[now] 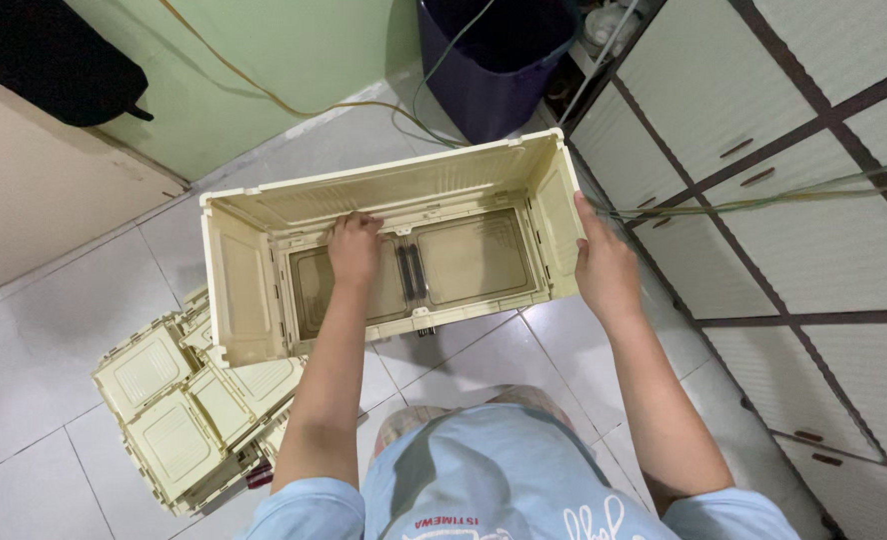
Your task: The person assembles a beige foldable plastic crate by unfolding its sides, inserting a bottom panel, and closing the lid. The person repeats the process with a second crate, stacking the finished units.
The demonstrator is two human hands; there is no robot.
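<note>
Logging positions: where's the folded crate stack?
Head view, lower left: the folded crates lie on the floor tiles, beside the left arm, under the open crate's left end.

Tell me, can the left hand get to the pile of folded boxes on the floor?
Probably yes. The left hand is inside the open cream crate, and the folded crates lie just below-left on the floor. Nothing seems to block them, but the hand would first have to come out over the crate's wall.
</note>
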